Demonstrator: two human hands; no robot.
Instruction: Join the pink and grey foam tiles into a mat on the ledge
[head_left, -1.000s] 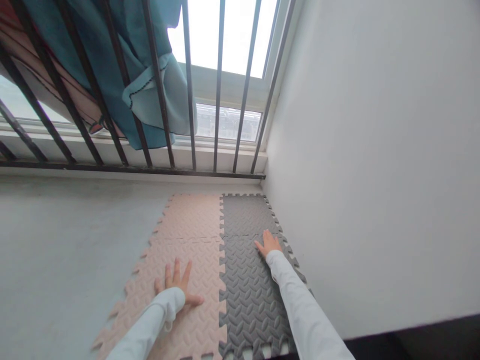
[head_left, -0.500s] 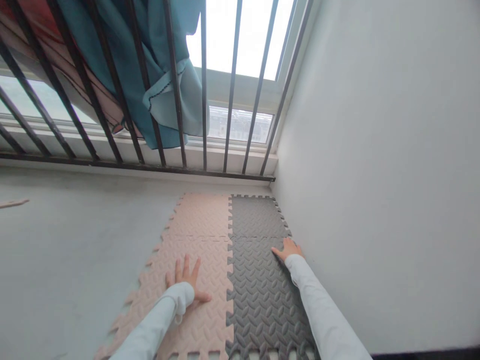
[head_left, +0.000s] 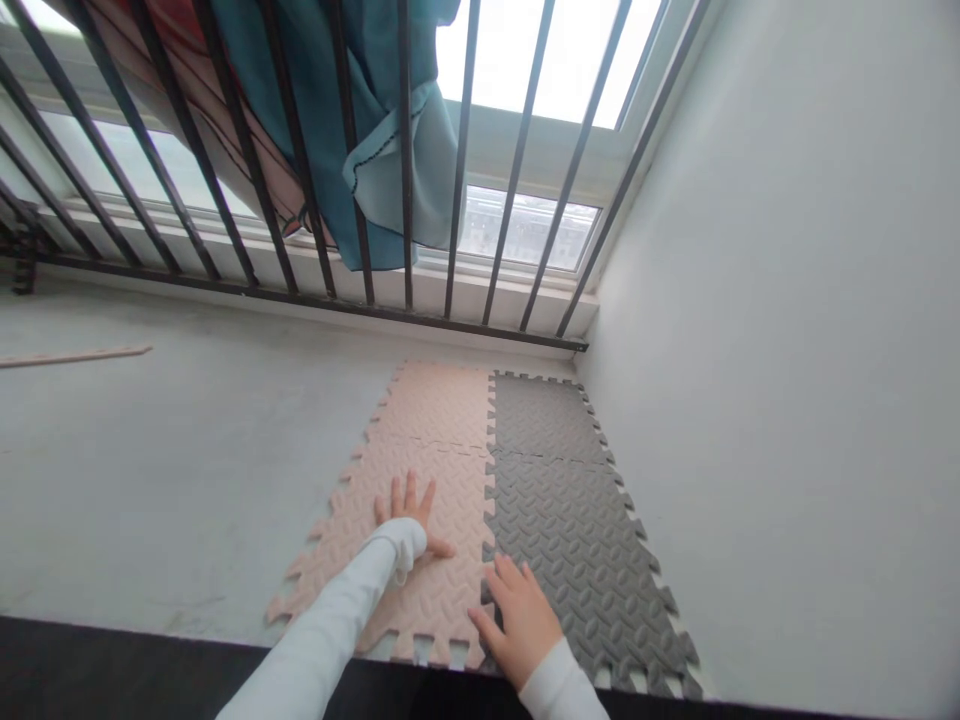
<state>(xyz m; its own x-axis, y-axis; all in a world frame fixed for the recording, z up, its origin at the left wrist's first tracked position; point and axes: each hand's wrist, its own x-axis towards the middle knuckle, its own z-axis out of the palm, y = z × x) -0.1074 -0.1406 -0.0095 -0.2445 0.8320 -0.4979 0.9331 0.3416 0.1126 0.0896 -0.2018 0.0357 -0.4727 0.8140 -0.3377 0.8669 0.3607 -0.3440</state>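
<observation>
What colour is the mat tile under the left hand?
The tile is pale pink with a raised tread pattern, shown best in the head view.

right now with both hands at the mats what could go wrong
The left hand, spread on the pink mat, could drag it out of line. The right hand is at the seam with the grey mat; pressing on one side only might leave it uneven. The grey mat runs close to the wall, so a rightward push might buckle it.

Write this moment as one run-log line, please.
left hand: spread on pink interlocking foam tile | right hand: at seam with gray foam tile
</observation>
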